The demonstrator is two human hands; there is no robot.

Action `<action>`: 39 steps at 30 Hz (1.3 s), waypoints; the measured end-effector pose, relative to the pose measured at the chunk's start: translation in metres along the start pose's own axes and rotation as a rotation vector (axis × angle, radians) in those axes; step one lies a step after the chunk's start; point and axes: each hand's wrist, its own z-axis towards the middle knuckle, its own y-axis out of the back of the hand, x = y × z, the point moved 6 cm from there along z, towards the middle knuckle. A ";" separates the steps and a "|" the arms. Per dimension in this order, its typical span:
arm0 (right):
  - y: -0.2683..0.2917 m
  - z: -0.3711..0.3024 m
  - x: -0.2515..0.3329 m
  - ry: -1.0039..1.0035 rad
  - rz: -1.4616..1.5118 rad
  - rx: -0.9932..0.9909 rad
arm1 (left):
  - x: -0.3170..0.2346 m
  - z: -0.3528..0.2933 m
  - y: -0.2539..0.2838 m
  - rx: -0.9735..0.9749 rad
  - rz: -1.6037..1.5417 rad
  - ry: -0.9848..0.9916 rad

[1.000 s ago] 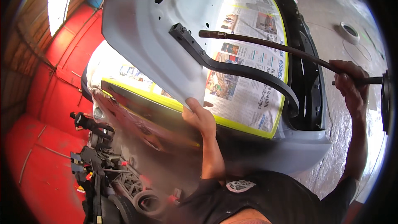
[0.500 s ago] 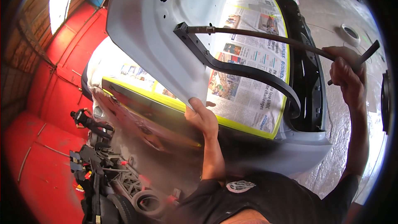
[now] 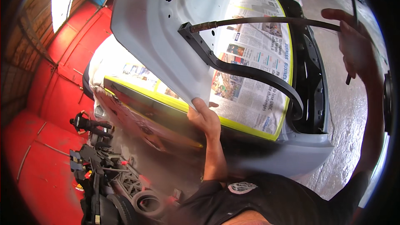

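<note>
My left hand (image 3: 203,118) pinches the lower corner of a raised grey car trunk lid (image 3: 146,43), thumb on the near face. Bolted against the lid is a black, curved hinge arm (image 3: 250,73) that bends down to the body at the right. A long T-handle wrench (image 3: 275,21) runs across from the hinge's upper end, its tip at the bracket there. At its far right, my right hand (image 3: 356,48) is around the crossbar, one digit stretched out to the left. Motion blurs this hand, and its palm side is partly hidden.
Newspaper (image 3: 271,121) edged with yellow tape covers the car's panel under the lid. A dark channel (image 3: 310,79) lines the body's right side. Car parts and a tire (image 3: 123,208) lie at lower left, near a person in black (image 3: 89,123). Red sheeting (image 3: 37,154) stands left.
My right hand has risen slightly and shifted right, its grip looser. The wrench's crossbar has turned from slanted to nearly upright. My left hand keeps its hold on the lid.
</note>
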 end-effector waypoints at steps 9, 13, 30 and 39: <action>0.005 -0.013 0.013 0.503 -0.405 0.015 | 0.000 -0.002 0.002 -0.017 0.003 -0.005; 0.008 -0.036 0.000 0.473 -0.436 -0.117 | 0.006 -0.001 0.006 0.012 -0.011 -0.003; -0.178 -0.049 0.007 0.159 0.252 -0.465 | -0.007 0.003 -0.005 0.093 -0.095 -0.029; -0.257 0.018 0.037 0.211 -0.062 -0.515 | 0.004 0.005 0.002 0.151 -0.051 -0.076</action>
